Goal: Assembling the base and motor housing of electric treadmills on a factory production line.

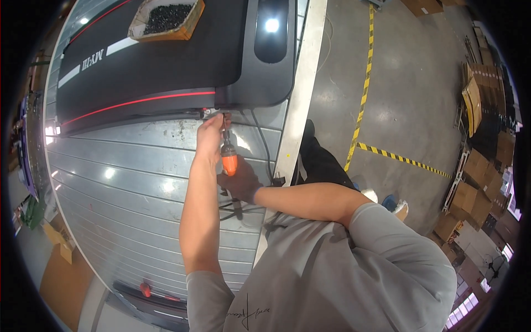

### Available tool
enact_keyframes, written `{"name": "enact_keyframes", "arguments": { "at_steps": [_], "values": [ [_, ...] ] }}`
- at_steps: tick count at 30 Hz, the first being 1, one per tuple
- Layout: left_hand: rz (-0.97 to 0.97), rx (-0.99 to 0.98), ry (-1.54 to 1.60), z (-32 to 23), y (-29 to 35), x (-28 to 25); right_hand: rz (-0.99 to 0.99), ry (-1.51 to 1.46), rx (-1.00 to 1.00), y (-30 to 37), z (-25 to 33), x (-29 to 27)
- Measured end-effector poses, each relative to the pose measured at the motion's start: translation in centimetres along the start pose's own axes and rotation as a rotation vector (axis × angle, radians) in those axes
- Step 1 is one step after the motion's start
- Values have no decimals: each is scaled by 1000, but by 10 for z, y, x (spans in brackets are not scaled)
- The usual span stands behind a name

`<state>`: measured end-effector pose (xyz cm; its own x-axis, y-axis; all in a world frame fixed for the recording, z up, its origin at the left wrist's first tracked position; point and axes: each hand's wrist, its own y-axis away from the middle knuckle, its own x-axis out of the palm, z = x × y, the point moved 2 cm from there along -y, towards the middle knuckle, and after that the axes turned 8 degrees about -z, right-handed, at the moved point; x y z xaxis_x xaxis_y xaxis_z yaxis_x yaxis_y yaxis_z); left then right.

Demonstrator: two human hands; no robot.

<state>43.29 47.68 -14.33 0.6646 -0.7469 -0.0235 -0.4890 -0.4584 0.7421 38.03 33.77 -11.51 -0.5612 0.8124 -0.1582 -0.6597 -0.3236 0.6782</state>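
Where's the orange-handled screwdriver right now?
In the head view, just left of centre: the orange-handled screwdriver stands upright over the roller conveyor, its tip at the near edge of the black machine, between the left hand and right hand.

An open, shallow cardboard box [166,21] of small black parts rests at the far left on the black machine deck. A white printed label [92,63] lies on that deck, left of the box. Stacked brown cardboard cartons [482,94] line the far right wall; more cartons [470,200] stand nearer on the right. Flattened brown cardboard [62,271] lies at near left.
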Motion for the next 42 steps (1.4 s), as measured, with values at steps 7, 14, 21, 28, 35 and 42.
{"name": "enact_keyframes", "arguments": {
  "at_steps": [7,14,21,28,35,42],
  "values": [
    [46,-41,-18,-1,-17,-3,-110,15,43,-8,12,14],
    [-15,189,-150,11,-17,-19,-86,-10,26,-11,14,37],
    [-377,1537,-673,-93,42,109,260,239,-40,-52,-187,55],
    [-371,1347,-921,-79,-12,127,358,313,-20,-29,-170,10],
    [-262,1411,-757,-86,-6,116,417,334,-85,-18,-129,14],
    [-312,1400,-876,-59,0,117,396,782,-474,27,-60,2]
  ]
}}
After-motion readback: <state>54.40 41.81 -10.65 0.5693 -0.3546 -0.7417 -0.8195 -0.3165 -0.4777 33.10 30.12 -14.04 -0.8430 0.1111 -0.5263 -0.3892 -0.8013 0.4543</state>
